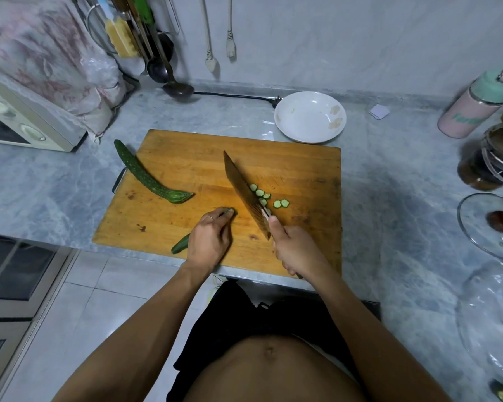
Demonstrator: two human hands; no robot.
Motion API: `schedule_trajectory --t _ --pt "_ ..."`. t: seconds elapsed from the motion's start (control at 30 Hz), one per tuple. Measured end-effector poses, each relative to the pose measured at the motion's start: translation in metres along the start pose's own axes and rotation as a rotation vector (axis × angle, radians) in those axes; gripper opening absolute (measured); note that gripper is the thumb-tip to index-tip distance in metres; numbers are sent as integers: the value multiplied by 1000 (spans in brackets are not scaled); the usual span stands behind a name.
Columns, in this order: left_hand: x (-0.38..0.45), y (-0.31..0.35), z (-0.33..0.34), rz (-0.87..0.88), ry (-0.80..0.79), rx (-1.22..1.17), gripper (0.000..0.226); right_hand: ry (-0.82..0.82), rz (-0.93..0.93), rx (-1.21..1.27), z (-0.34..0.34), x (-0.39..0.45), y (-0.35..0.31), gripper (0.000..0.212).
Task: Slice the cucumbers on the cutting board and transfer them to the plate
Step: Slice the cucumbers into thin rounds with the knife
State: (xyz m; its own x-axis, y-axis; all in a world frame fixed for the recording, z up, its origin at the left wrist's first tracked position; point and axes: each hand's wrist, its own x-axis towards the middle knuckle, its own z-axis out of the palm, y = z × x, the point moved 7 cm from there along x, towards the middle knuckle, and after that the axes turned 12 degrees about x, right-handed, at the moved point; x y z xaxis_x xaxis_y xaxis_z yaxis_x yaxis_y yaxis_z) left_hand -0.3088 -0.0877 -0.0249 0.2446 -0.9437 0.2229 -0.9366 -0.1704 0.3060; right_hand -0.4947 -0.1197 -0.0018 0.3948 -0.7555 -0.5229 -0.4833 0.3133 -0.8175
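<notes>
Mid-slicing on the board: left hand curls round the cucumber, right hand grips the knife. Slices beside the blade, plate bare. Next probably needs fingers tucked back.

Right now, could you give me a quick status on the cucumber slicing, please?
Left hand holds cucumber on cutting board; right hand grips knife. A few slices cut, plate bare. Second cucumber waiting, nothing obstructing.
</notes>
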Motion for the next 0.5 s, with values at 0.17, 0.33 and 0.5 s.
schedule_trajectory --t 0.17,0.33,0.5 --pt "-7 -3 2 27 -8 -35 32 -13 -22 -52 -5 -1 -1 64" --pt "-8 -3 4 3 10 -30 32 -68 -58 -38 6 -9 1 67" --pt "-5 -6 4 -63 12 -59 31 -62 -88 -87 9 -14 -3 68"
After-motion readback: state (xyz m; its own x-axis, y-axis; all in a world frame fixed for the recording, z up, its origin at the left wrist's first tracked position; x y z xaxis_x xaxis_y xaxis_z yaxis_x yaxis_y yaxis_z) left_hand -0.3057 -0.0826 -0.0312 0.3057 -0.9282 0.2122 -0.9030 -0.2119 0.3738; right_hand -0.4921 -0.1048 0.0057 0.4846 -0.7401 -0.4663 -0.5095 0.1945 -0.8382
